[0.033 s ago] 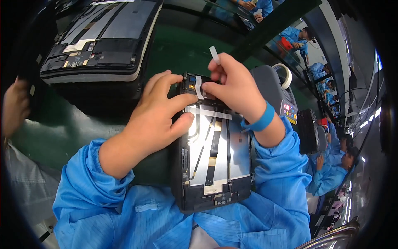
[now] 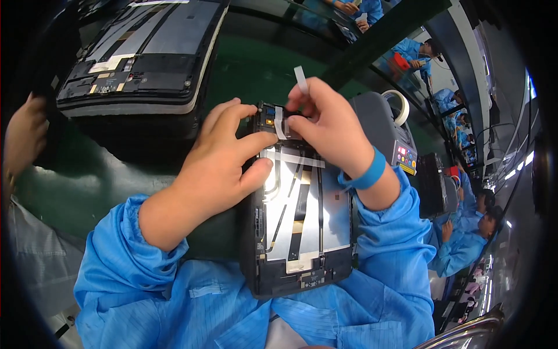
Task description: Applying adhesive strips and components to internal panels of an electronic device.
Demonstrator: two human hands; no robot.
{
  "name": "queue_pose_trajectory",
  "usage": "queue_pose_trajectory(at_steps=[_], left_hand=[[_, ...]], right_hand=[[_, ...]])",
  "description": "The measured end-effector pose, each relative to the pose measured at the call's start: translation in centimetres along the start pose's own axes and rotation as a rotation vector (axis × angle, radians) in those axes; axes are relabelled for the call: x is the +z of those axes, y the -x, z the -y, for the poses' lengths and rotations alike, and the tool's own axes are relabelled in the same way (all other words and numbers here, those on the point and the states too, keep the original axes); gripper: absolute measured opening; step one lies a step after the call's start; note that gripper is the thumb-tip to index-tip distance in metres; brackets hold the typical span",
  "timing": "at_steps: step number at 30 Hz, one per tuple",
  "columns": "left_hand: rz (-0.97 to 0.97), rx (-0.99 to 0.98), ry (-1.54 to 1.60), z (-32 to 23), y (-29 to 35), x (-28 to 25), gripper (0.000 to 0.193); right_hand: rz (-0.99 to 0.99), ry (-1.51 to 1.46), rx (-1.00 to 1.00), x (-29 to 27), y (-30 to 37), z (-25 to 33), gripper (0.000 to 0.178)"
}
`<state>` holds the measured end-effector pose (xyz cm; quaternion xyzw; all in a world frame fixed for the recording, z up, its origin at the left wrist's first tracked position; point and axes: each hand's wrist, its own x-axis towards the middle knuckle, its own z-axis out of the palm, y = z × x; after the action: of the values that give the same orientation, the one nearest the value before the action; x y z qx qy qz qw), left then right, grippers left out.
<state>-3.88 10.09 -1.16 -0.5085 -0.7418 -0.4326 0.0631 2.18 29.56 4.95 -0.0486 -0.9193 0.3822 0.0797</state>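
Note:
Before me lies an opened tablet (image 2: 334, 218) with bare inner parts, on top of a dark stack. My left hand (image 2: 218, 157) rests at its upper left with fingers spread; the index fingertip touches a short white tape strip (image 2: 279, 122) on the tablet's far end. Another pale strip (image 2: 295, 158) crosses the tablet below that. My right hand (image 2: 331, 125), a blue band on its wrist, is curled over the far right corner, thumb beside the short strip. A loose white tape piece (image 2: 300, 80) sticks up from its bent index finger; the grip on it is partly hidden.
A tall stack of opened tablets (image 2: 145, 46) stands at far left. Right of my hand is a grey tape dispenser (image 2: 375, 116) with a white roll (image 2: 398, 107). Another person's hand (image 2: 26, 134) is at the left edge. Co-workers in blue sit at the right.
My right hand's fingers have shifted slightly left and down toward the tablet, the loose tape piece moving with them. The other person's hand at left has moved a little. My left hand stays put.

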Motion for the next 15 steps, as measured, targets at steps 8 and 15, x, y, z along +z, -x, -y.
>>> queue_pose_trajectory(at_steps=[8, 15], left_hand=[[-0.006, -0.012, -0.021, -0.2, 0.2, -0.1, 0.034], [-0.094, 0.167, -0.101, -0.2, -0.2, -0.1, 0.038]], right_hand=[[0.159, -0.192, -0.086, 0.3, 3.3, 0.6, 0.038], [0.147, 0.348, -0.408, 0.3, 5.3, 0.4, 0.042]])
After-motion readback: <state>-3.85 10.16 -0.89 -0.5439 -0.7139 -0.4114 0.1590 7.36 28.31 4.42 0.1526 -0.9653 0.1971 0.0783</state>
